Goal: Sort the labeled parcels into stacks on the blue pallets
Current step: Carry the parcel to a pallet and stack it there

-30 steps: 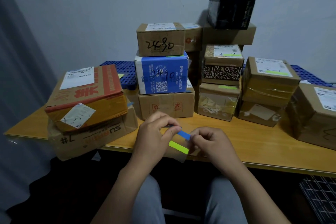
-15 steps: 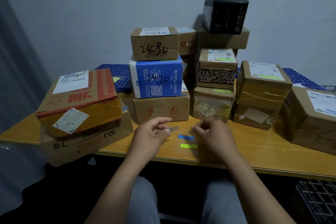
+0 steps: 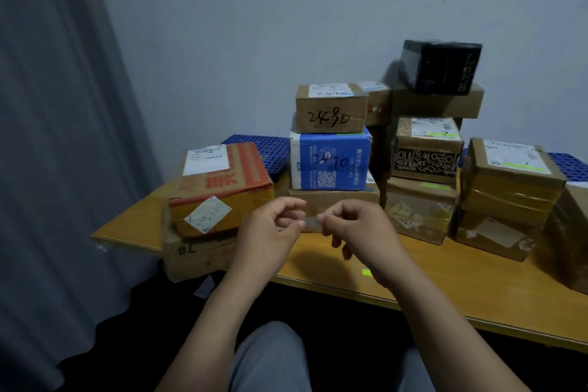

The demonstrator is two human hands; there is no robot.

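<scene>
My left hand (image 3: 270, 232) and my right hand (image 3: 356, 229) are raised over the wooden table (image 3: 413, 277), and both pinch a small pale sticker strip (image 3: 311, 222) stretched between their fingertips. Behind them stand stacked parcels: a blue box (image 3: 331, 159) with a brown box marked 2490 (image 3: 331, 110) on top, and an orange-red box (image 3: 219, 181) on a brown carton (image 3: 194, 254) at the left. A green sticker (image 3: 366, 272) lies on the table under my right wrist. Blue pallets (image 3: 264, 149) show behind the parcels.
More parcels stand to the right: a patterned box (image 3: 426, 149), a taped stack (image 3: 509, 188) and a black box (image 3: 440, 67) at the top. A grey curtain (image 3: 63, 137) hangs at the left. The wall is close behind.
The sheet with the blue and green stickers went down onto the table. Both hands rose and came together, now pinching one pale strip between them. The camera swung left.
</scene>
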